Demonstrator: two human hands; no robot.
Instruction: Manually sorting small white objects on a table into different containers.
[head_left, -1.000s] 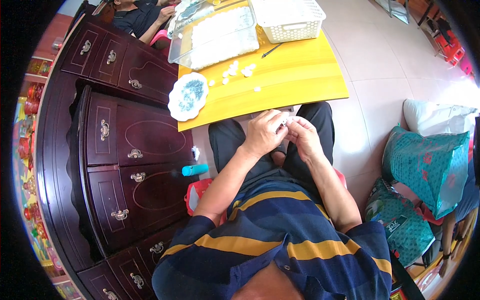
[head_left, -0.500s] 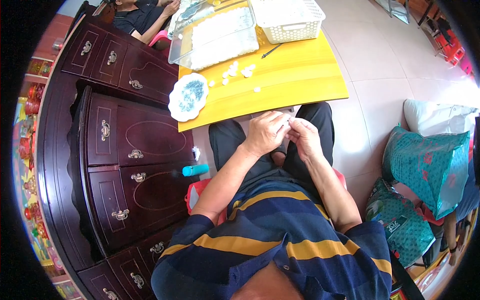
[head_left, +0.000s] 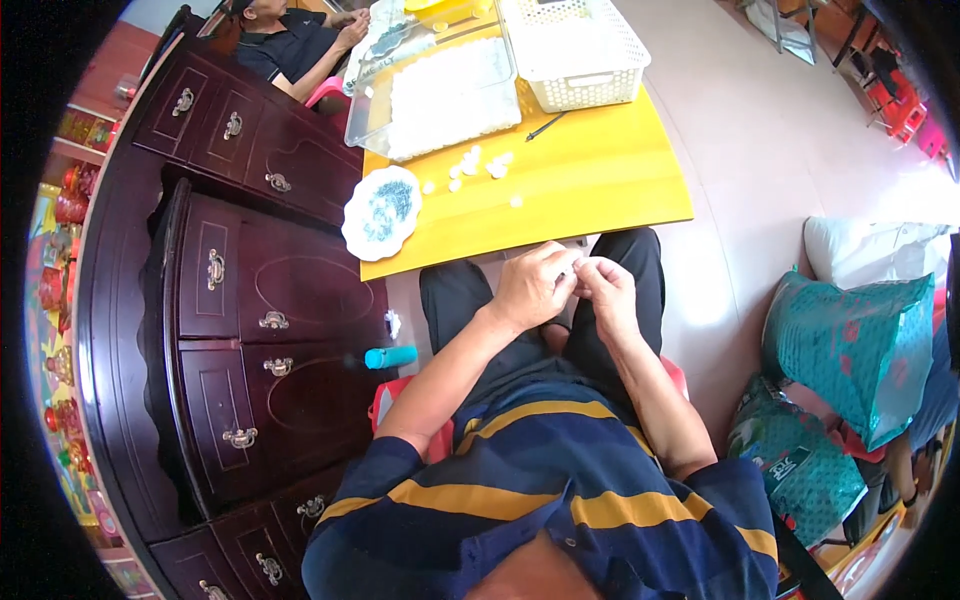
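My left hand (head_left: 535, 288) and my right hand (head_left: 608, 296) meet above my lap, just off the near edge of the yellow table (head_left: 600, 180). Both are closed, fingertips pinched together around something small and pale that the fingers mostly hide. Beyond them, several small white pieces (head_left: 497, 169) lie scattered on the tabletop, one apart from the others and nearer to me. At the table's left edge stands a white scalloped dish (head_left: 354, 228) with dark, bluish stuff in it. A thin black tool (head_left: 545, 127) lies farther back.
A clear plastic bin (head_left: 362, 128) of white pieces and a white perforated basket (head_left: 590, 92) stand at the back. Dark wooden drawers (head_left: 290, 260) line the left, near a teal cylinder (head_left: 390, 357). Teal bags (head_left: 845, 345) sit at right. Another person (head_left: 285, 45) sits far left.
The view has shifted slightly, so the table and its things appear a little lower. My hands stay pinched together over my lap, with small finger movements.
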